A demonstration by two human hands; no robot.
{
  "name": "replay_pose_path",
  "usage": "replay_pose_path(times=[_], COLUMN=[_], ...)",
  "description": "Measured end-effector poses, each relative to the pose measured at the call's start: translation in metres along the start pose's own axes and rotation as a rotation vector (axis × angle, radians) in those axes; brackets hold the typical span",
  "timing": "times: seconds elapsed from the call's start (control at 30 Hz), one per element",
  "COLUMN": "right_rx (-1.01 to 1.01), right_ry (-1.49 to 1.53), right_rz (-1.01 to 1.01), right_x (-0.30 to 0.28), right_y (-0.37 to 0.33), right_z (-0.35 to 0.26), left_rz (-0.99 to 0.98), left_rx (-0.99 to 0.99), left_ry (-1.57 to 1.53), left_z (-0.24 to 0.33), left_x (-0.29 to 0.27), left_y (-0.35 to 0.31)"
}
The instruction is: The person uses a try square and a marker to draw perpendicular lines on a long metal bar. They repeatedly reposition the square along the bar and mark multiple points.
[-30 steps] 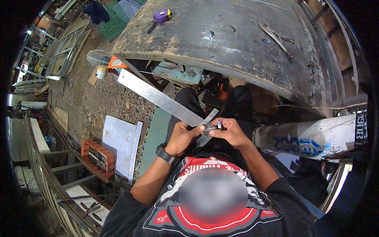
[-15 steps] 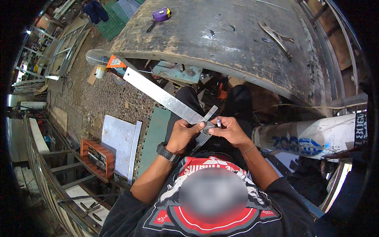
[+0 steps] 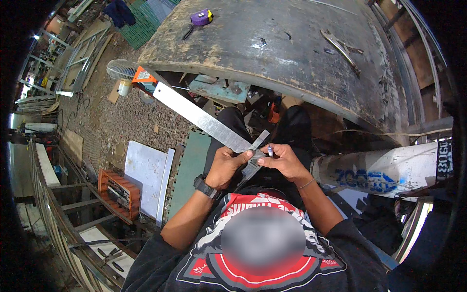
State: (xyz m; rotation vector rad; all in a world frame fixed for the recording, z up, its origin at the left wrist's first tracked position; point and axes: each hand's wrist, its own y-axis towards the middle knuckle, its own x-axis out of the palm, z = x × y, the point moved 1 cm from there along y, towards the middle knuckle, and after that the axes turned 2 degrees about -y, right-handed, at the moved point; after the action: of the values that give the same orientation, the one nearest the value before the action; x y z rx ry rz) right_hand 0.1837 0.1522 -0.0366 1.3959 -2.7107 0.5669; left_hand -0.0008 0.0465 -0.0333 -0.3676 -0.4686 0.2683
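A long, flat silvery metal strip (image 3: 204, 119) with a small hole at its far end slants from the upper left down to my lap. Its near end is pinched by my left hand (image 3: 224, 168), thumb on top. Across that end lies a metal measuring square (image 3: 262, 136), its darker, thicker part (image 3: 250, 170) below the strip, partly hidden by my fingers. My right hand (image 3: 288, 163) is closed, with a pen with a white and purplish end (image 3: 270, 151) between its fingers. The right thumb presses on the square where it meets the strip.
A worn wooden workbench (image 3: 233, 48) stands ahead, bearing a purple tape measure (image 3: 200, 18) and locking pliers (image 3: 343, 51). At left are a fan (image 3: 121, 71), an orange crate (image 3: 119, 194) and a pale panel (image 3: 146, 175). A large white cylinder (image 3: 379, 168) lies right.
The view has shifted very slightly. Both hands, the strip, the square and the pen keep nearly the same places.
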Motion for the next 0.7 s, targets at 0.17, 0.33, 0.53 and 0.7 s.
replay_pose_path(times=[0.17,0.33,0.53,0.7], right_rx=[-0.018,-0.113,-0.109,-0.181], right_ry=[0.026,0.010,0.046,-0.021], right_rz=[0.023,0.163,0.251,0.293], right_x=[0.003,0.016,0.026,0.029], right_y=[0.001,0.007,0.014,0.019], right_z=[0.001,0.002,0.008,0.011], left_rz=[0.010,0.031,0.027,0.022], left_rx=[-0.001,-0.014,0.037,0.012], left_ry=[0.046,0.046,0.004,0.017], left_z=[0.001,0.004,0.004,0.003], left_x=[-0.001,-0.003,-0.002,-0.003], left_y=[0.001,0.002,0.003,0.004])
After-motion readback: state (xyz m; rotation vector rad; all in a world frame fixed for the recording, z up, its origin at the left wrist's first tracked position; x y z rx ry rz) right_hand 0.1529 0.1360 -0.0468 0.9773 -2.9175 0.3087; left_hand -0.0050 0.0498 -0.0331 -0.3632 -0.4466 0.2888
